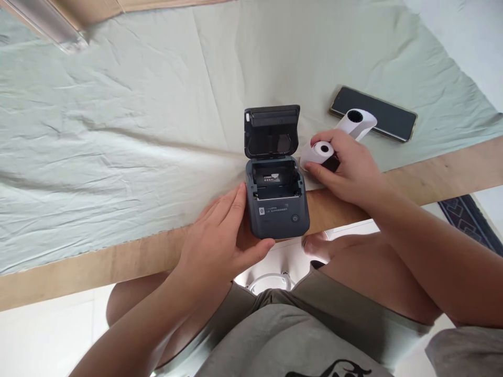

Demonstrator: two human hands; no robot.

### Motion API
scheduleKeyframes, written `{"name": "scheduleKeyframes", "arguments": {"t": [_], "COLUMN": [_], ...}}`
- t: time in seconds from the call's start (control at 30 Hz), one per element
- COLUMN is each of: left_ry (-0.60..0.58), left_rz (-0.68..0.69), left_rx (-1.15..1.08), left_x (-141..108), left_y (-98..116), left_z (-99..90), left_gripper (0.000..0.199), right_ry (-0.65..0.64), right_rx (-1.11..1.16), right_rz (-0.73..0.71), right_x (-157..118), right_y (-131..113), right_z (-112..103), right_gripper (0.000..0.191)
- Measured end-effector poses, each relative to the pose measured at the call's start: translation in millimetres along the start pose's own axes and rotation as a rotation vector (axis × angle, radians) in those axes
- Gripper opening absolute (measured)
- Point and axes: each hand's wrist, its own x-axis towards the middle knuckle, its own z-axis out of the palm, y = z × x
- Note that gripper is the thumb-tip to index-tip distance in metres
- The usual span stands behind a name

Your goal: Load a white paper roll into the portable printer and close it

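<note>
A dark blue-grey label printer (277, 209) sits at the table's front edge with its lid (272, 131) raised and its paper bay showing. My left hand (218, 230) lies along the printer's left side, fingers stretched out and thumb spread past the front corner. To the right of the printer, my right hand (349, 167) pinches a small white paper roll (316, 153) between thumb and fingers. Just beyond that hand lies a second white roll (365, 121) with a dark core and a loose end.
A black smartphone (387, 116) rests behind the second roll, which overlaps its near edge. Pale green cloth (149, 104) covers most of the wooden table (118, 256). At the back left stands a clear plastic object (58, 26). My legs are under the front edge.
</note>
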Motion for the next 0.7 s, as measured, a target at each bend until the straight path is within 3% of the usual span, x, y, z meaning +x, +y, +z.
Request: {"name": "scheduleKeyframes", "arguments": {"t": [0.1,0.2,0.27,0.33,0.47,0.6,0.7], "left_ry": [-0.008,-0.014,-0.017,-0.020,-0.028,-0.035,-0.027], "left_rz": [-0.002,-0.012,-0.020,-0.022,-0.027,-0.021,-0.010], "left_rx": [0.001,0.001,-0.002,-0.013,-0.033,-0.026,-0.024], "left_x": [0.2,-0.1,-0.4,-0.5,0.6,1.4,0.7], "left_y": [-0.1,0.3,0.4,0.0,-0.3,1.1,0.9], "left_z": [0.6,0.5,0.7,1.2,1.3,-1.1,-2.1], "left_gripper": [0.091,0.090,0.092,0.093,0.095,0.091,0.087], "right_ry": [-0.030,-0.063,-0.002,0.064,0.101,-0.004,-0.029], "right_rx": [0.036,0.018,0.006,0.052,0.478,0.873,1.007], "right_rz": [0.027,0.012,-0.007,0.001,0.158,0.389,0.496], "right_x": [-3.1,-3.5,-2.9,-2.8,-2.0,5.3,10.6], "right_y": [-2.0,0.2,1.9,1.1,-7.9,-15.3,-18.7], "right_z": [-3.3,-2.8,-0.5,1.0,-4.9,-13.8,-12.6], "right_gripper": [0.042,0.034,0.031,0.040,0.062,0.034,0.033]}}
